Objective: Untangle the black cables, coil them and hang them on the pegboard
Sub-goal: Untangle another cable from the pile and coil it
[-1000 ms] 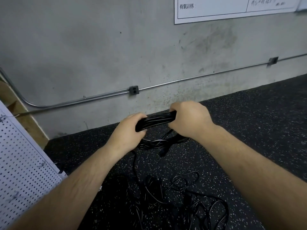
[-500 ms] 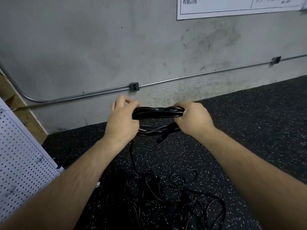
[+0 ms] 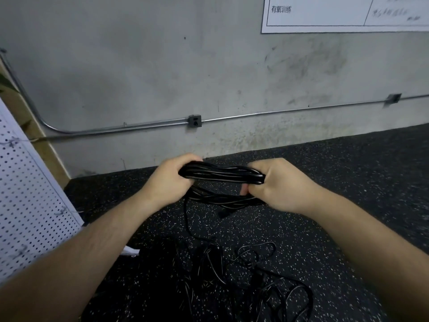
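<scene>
Though apart, left hand (image 3: pixel 167 182), right hand (image 3: pixel 277 185) tight around cable coil (image 3: pixel 222 175).

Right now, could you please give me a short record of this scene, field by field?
floor: black, speckled
coil: black cable in several loops, held up, one strand trailing down
left hand: grips the coil's left end
right hand: grips the coil's right end
tangled cables: loose heap on the floor, below the hands
pegboard: white, at the left edge; no cable on the part in view
</scene>
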